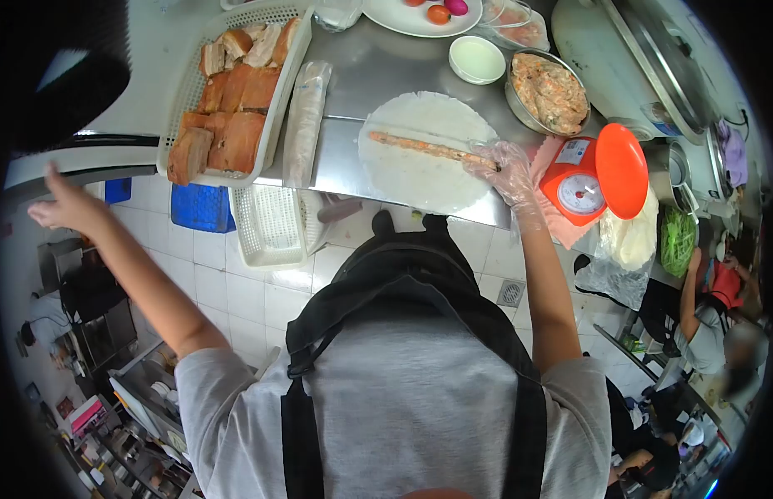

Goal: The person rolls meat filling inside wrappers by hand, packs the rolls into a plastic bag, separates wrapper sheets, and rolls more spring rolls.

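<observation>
A thin, round, whitish wrapper sheet [420, 187] lies on the steel counter, slightly over its front edge. Across it runs a narrow strip of orange-pink minced filling [420, 145]. My right hand [511, 173], in a clear plastic glove, is closed around the strip's right end; its fingertips are partly hidden. My left hand [66, 204] is bare and stretched far out to the left, away from the counter. One digit points up, apart from the bent others, and nothing shows in it. A steel bowl of minced filling [549, 91] stands behind my right hand.
An orange kitchen scale [581, 185] sits right of my right hand. A white basket of browned meat slabs [287, 79] and a long plastic-wrapped roll [307, 125] lie left. Behind are a small pale bowl [476, 60] and a white plate [386, 18]. Another person [707, 333] works at right.
</observation>
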Tool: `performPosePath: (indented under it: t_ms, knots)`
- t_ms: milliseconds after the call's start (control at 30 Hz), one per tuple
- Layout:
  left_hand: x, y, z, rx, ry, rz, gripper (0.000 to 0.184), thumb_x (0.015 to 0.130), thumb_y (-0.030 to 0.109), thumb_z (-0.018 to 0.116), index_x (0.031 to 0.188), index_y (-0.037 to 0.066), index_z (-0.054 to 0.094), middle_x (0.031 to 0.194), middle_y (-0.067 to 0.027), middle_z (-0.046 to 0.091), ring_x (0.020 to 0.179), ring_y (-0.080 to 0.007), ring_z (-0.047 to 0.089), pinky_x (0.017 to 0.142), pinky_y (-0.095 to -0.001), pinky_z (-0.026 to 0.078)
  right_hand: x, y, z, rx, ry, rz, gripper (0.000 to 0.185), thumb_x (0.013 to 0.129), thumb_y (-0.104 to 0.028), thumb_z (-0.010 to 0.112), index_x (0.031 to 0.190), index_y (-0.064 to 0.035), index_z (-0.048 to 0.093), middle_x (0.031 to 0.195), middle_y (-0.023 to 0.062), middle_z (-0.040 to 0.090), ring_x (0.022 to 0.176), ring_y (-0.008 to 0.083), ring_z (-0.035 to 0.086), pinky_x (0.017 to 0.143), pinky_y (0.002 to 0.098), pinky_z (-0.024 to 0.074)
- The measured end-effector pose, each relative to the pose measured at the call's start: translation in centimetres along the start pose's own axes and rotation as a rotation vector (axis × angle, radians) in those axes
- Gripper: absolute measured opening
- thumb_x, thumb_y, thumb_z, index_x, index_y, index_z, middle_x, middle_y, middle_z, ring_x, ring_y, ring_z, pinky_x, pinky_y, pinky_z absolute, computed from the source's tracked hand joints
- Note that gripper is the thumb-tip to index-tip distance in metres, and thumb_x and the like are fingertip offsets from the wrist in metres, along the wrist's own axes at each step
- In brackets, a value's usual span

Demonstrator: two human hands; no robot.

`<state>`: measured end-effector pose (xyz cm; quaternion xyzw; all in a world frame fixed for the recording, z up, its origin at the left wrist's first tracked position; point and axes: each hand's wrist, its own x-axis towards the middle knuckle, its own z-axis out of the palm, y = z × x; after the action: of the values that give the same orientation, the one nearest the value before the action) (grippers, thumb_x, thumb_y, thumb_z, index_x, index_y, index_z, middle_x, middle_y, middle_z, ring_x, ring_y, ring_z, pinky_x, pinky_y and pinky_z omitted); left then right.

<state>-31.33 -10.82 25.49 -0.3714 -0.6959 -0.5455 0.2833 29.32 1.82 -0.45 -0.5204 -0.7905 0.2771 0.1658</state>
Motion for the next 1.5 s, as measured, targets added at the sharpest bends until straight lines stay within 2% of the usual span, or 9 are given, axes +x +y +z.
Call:
performPosePath:
  t_ms: [67,167,233,533,733,867,967,1067,1500]
  knots:
    - [-9.1,7.0,2.0,0.149,-0.168,0.333,0.055,0.085,0.007,0.074,0.131,-0.006,0.047,0.133,-0.0211,0.045,0.117,-0.0332,0.049,0.1,-0.0419,0.043,-0.3,1.6,-0.1,0.091,-0.01,0.02,0.044,0.07,-0.035,0.085,0.108,-0.0142,0.077,0.111,0.0138,0.067,0.108,0.0309,0.057,0.1,0.0417,0.0441]
    - [-28.5,9.4,5.3,-0.2,-1.176,0.309,0.049,0.074,0.014,0.078,0.121,0.01,0.068,0.121,-0.0147,0.058,0.117,-0.0352,0.053,0.098,-0.0421,0.044,-0.9,3.5,0.3,0.095,-0.003,-0.021,0.055,0.065,-0.035,0.088,0.114,-0.0131,0.075,0.116,0.0153,0.066,0.11,0.0318,0.057,0.1,0.0417,0.0439]
    - [-32.5,13.8,6.2,-0.448,-1.31,0.679,0.041,0.071,0.024,0.081,0.11,0.015,0.075,0.109,-0.0047,0.06,0.104,-0.0273,0.056,0.086,-0.0382,0.045,-0.9,2.9,0.4,0.071,0.084,-0.045,0.066,0.061,-0.036,0.089,0.121,-0.0129,0.071,0.119,0.0156,0.066,0.112,0.0325,0.057,0.1,0.0414,0.0437]
    - [-36.1,10.7,10.0,-0.628,-1.375,0.818,0.015,0.079,0.016,0.071,0.09,0.011,0.062,0.084,-0.0042,0.06,0.084,-0.0253,0.057,0.076,-0.0369,0.045,-5.9,-7.1,0.9,-0.071,0.097,-0.182,0.081,0.055,-0.037,0.091,0.129,-0.0152,0.065,0.132,0.0114,0.056,0.128,0.034,0.046,0.11,0.047,0.0347]
    - [-31.6,13.9,17.8,-0.603,-1.616,0.129,0.022,0.086,0.018,0.066,0.105,0.008,0.062,0.095,-0.0077,0.065,0.095,-0.023,0.063,0.086,-0.037,0.048,-1.3,-4.8,0.5,-0.114,0.361,-0.241,0.028,0.078,-0.021,0.076,0.103,-0.01,0.074,0.11,0.0111,0.067,0.108,0.0331,0.058,0.096,0.0459,0.0447]
    - [-32.5,12.3,24.6,-0.699,-1.936,-0.463,0.054,0.084,0.019,0.072,0.135,0.011,0.055,0.12,-0.009,0.068,0.109,-0.0156,0.062,0.099,-0.0331,0.046,3.3,-3.0,-0.9,-0.315,0.342,-0.143,0.027,0.08,-0.022,0.076,0.101,-0.0056,0.074,0.103,0.012,0.069,0.096,0.0308,0.063,0.087,0.0431,0.0486]
    - [-31.6,12.5,24.7,-0.613,-1.929,-0.042,0.09,0.074,0.012,0.079,0.153,0.022,0.039,0.132,-0.0096,0.063,0.11,-0.018,0.062,0.102,-0.0328,0.046,4.8,-1.4,-0.1,-0.323,0.301,-0.056,0.025,0.081,-0.021,0.073,0.101,-0.0055,0.072,0.1,0.0127,0.069,0.094,0.0318,0.063,0.087,0.0437,0.0494]
    - [-30.8,12.7,25.0,-0.649,-1.948,-0.048,0.105,0.067,0.004,0.08,0.157,0.027,0.03,0.136,-0.0114,0.061,0.11,-0.0195,0.063,0.102,-0.0335,0.046,4.8,-2.4,0.8,-0.311,0.482,-0.077,0.024,0.083,-0.019,0.069,0.103,-0.0071,0.069,0.101,0.0132,0.067,0.099,0.0324,0.062,0.088,0.0447,0.0499]
    - [-31.0,9.8,25.7,-0.676,-1.976,0.061,0.113,0.068,-0.011,0.066,0.16,0.03,0.016,0.144,-0.0146,0.052,0.13,-0.0255,0.052,0.115,-0.0377,0.037,5.7,-10.4,7.1,-0.124,0.061,-0.213,0.025,0.093,-0.019,0.054,0.111,-0.0088,0.068,0.115,0.0139,0.066,0.111,0.0354,0.06,0.096,0.0466,0.0492]
